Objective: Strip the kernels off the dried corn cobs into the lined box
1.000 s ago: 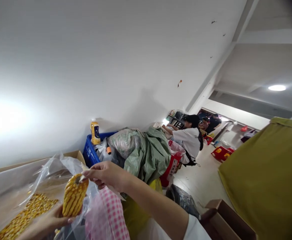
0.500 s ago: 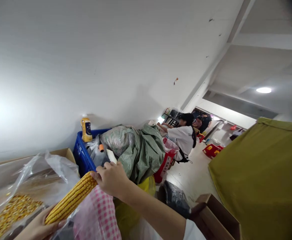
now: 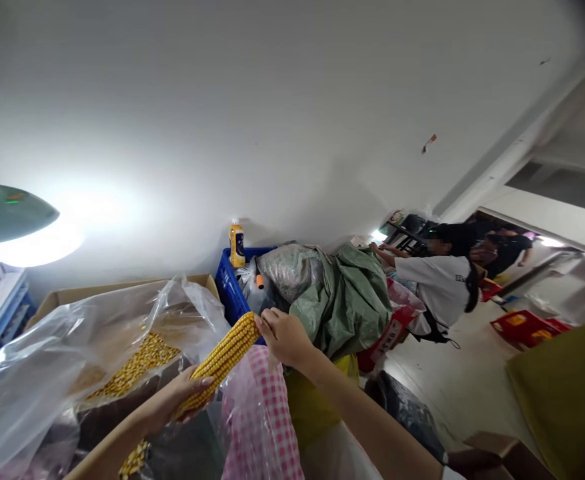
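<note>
A yellow corn cob, thick with kernels, slants across the front of me. My left hand is wrapped around its lower end. At the upper end, the curled fingers of my right hand grip the tip; part of the fingers is hidden. Loose corn kernels lie below and left of the cob in a box lined with a clear plastic bag. More kernels show near my left forearm. Pink checked cloth under clear plastic hangs just beneath the cob.
Behind my hands stands a blue crate with bags, and a yellow bottle at its edge. Green sheeting drapes beside it. A lamp glows at left. Another person sits farther right; cardboard boxes stand lower right.
My view has swung left, bringing the lamp and more of the plastic-lined box into sight. Both hands remain on the corn cob. A pale strip by my right hand no longer shows.
</note>
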{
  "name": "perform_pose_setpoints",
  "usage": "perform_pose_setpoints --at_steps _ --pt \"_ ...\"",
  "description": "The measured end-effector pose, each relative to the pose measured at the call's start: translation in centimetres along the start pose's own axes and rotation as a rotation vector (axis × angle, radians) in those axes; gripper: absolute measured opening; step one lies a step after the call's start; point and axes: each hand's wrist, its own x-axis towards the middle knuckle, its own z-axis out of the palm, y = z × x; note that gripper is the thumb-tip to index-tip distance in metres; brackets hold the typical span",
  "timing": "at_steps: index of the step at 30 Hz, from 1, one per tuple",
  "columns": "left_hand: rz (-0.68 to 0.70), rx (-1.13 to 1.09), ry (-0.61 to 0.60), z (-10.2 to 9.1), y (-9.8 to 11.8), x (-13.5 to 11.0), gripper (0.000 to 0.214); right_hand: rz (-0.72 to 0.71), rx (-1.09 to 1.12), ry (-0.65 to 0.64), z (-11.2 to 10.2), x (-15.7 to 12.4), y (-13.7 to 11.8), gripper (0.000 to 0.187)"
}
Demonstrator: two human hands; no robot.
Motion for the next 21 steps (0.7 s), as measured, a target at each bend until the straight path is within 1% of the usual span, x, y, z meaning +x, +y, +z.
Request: perform_pose_setpoints --at_steps 3,7,10,13,15,18,20,21 --pt "-0.04 -0.12 -0.027 -0.3 -0.5 0.1 0.052 0.048 0.05 -0.009 1.2 0.6 0.2 0.048" --pt "-0.169 -0.251 -0.178 -0.7 -0.8 0.4 0.05 0.138 0.153 -0.025 2.5 1.8 0.6 0.055" --pt "-0.278 -0.339 -0.301 -1.2 -0.5 0.4 0.051 0.125 0.291 -0.071 2.4 2.4 1.3 0.058" --pt "-0.325 -0.388 -0.365 -1.9 -0.7 0.5 0.049 0.1 0.547 -0.202 1.3 2.3 2.0 0.06" --pt "-0.337 -0.38 -0.402 -2.3 -1.1 0.7 0.051 0.115 0.722 -0.33 0.4 2.0 2.2 0.06" --pt "-0.341 -0.32 -0.485 -2.9 -1.9 0.9 0.054 0.171 0.96 -0.519 -0.8 1.3 1.8 0.059" --pt "-0.318 -0.293 -0.51 -3.0 -2.3 0.9 0.057 0.237 1.136 -0.597 -1.4 0.9 1.1 0.058" --pt "-0.312 -0.287 -0.513 -3.1 -2.5 0.9 0.059 0.28 1.224 -0.615 -1.5 0.8 0.7 0.058"
